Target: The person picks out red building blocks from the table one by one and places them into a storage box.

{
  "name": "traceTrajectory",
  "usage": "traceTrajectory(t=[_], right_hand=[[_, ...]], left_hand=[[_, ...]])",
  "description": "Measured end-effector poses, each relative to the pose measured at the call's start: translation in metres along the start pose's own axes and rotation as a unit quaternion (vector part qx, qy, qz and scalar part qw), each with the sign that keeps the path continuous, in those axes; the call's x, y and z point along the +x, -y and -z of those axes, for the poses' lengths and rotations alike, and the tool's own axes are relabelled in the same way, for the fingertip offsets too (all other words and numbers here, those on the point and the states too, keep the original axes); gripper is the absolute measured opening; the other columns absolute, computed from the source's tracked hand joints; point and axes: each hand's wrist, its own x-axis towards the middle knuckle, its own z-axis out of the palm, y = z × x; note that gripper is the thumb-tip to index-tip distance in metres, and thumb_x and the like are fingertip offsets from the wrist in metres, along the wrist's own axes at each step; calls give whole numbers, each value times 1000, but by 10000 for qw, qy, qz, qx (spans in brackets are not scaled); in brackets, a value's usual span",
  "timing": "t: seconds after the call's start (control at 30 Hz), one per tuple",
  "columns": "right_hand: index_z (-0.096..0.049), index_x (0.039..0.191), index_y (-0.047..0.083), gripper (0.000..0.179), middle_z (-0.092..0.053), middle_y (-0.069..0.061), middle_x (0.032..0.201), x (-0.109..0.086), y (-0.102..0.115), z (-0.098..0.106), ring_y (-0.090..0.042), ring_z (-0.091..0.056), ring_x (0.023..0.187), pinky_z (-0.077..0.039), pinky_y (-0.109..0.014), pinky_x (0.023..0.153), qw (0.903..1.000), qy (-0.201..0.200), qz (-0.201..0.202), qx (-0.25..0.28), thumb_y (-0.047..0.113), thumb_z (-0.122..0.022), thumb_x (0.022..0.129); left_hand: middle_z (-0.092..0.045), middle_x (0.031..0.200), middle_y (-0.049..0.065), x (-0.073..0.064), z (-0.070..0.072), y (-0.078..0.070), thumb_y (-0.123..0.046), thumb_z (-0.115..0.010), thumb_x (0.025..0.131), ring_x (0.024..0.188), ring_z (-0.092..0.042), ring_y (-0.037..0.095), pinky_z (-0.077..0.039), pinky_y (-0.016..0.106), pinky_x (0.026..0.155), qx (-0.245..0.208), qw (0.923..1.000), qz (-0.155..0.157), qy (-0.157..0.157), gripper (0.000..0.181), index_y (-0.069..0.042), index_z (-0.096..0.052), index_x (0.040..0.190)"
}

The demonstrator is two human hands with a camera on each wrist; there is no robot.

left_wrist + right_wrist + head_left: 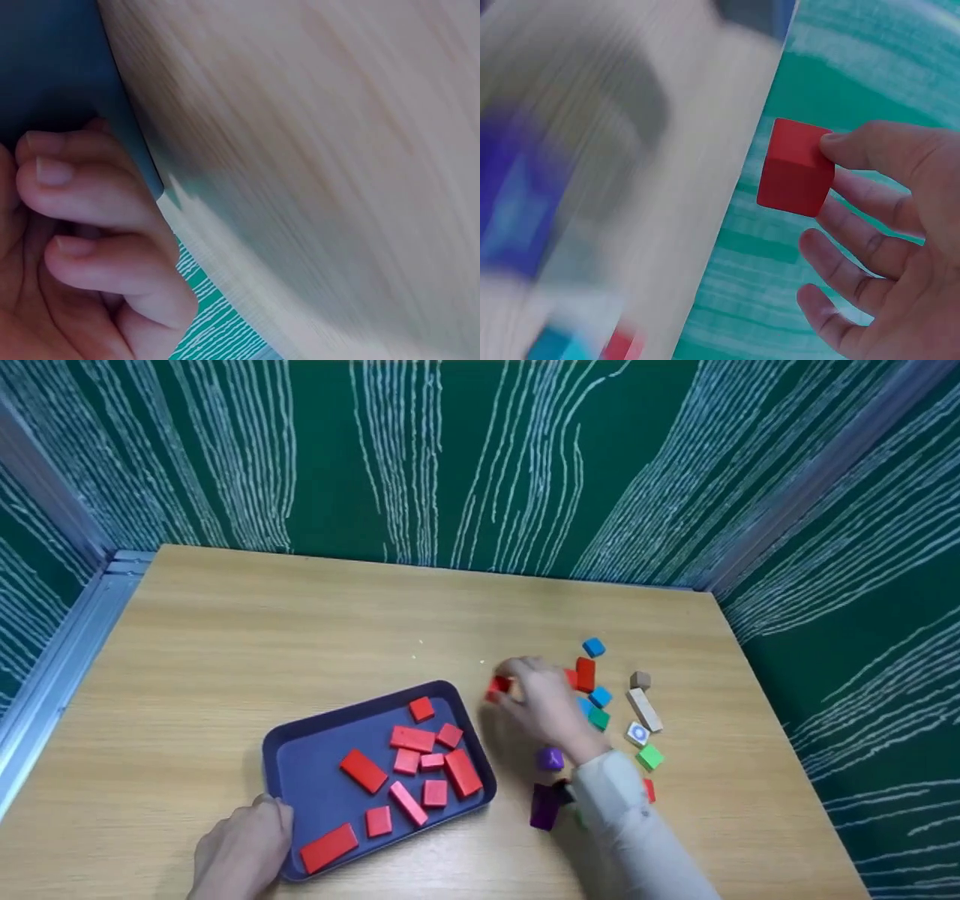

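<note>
My left hand (246, 840) grips the near left edge of a dark blue tray (300, 757); in the left wrist view its fingers (97, 191) curl in at the tray wall. Several red blocks (364, 770), cubes and long ones, lie spread in the tray. Just off the tray's right side, my right hand (547, 701) pinches a red cube (795, 169) between thumb and fingertips, held up off the table. Behind this hand, a red block (586, 674) lies on the table, with another red one partly hidden by the fingers.
Right of the tray, loose blocks lie scattered: blue ones (594, 647), green (650, 757), a whitish bar (645, 710), a purple piece (550, 759) and a dark purple block (544, 807). The sleeve partly covers a few. Green walls with white lines (480, 465) border the wooden table (337, 622).
</note>
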Motion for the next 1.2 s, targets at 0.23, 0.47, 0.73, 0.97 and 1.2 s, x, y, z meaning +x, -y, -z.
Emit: traceTrajectory(t=[0.23, 0.47, 0.73, 0.97, 1.2], right_hand=[[-65, 123, 13, 33, -64, -3, 115, 20, 62, -32, -20, -52, 105, -46, -37, 88, 9937, 372, 1056, -56, 24, -73, 93], [-66, 120, 13, 32, -67, -2, 110, 26, 98, -57, -21, -57, 101, -45, -41, 87, 9780, 335, 2017, -413, 26, -73, 92], [-66, 115, 12, 28, -67, -2, 104, 28, 107, -73, -21, -60, 94, -48, -39, 82, 9688, 242, 2392, -603, 23, -74, 89], [-66, 118, 13, 28, -66, -3, 108, 25, 90, -64, -22, -59, 100, -46, -43, 91, 9772, 411, 2024, -485, 21, -72, 91], [-65, 122, 13, 31, -65, -5, 115, 21, 57, -45, -24, -57, 108, -44, -47, 96, 9888, 571, 1321, -397, 21, -72, 93]], left_hand=[[-61, 85, 20, 1, -3, -3, -25, -33, 103, 72, -60, 32, -47, 53, 65, -40, 9999, 40, -103, 44, 11, -58, 107], [-60, 78, 17, -1, -5, -4, -23, -35, 102, 65, -58, 30, -46, 50, 57, -117, 9991, -67, -410, 39, 8, -58, 97], [-51, 64, 8, -5, -5, -1, -21, -37, 102, 57, -52, 24, -42, 43, 49, -78, 9971, -305, -697, 35, 4, -57, 88], [-54, 70, 11, -3, -3, -1, -21, -36, 102, 62, -54, 26, -45, 47, 54, -79, 9982, -241, -536, 34, 4, -56, 91], [-53, 72, 11, -2, -3, 2, -24, -36, 103, 63, -52, 26, -45, 46, 56, -33, 9997, -102, -222, 38, 7, -57, 98]])
